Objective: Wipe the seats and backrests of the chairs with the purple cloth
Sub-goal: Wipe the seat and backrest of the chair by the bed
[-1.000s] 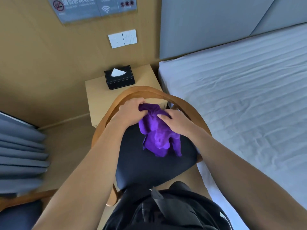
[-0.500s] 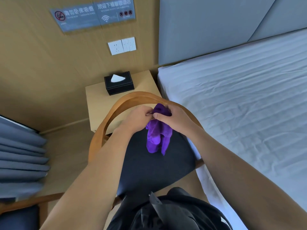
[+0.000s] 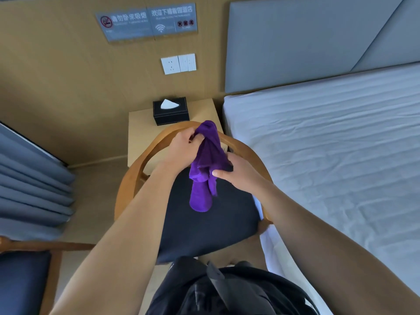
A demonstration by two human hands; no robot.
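1. Pinching the upper end of the purple cloth (image 3: 201,192) with the left hand (image 3: 181,147), thumb and fingers curled round the bunched fabric.
2. Grasping the same cloth lower down with the right hand (image 3: 238,176), thumb on the near face and fingers wrapped behind a mid-length fold.
3. Hanging bunched between the two hands, long axis near vertical: top at the left hand, free tail dangling below the right hand. Unable to tell whether the tail is touching anything.
4. Noting the key relation: dark seat (image 3: 211,228) lying directly below both hands, curved wooden backrest (image 3: 125,189) arching beyond and to either side of them. Judging the left hand nearer the top rail, the right hand nearer the seat.
5. Judging the step as gathering the cloth into a wiping pad, with wiping contact not yet made.
6. Recording one container: black tissue box (image 3: 171,113) sitting beyond the left hand on the nightstand (image 3: 141,133), white tissue (image 3: 168,103) poking from its slot.
7. Logging a second chair (image 3: 22,278) well down-left of the left hand, and the bed (image 3: 329,167) lying right of the right hand.
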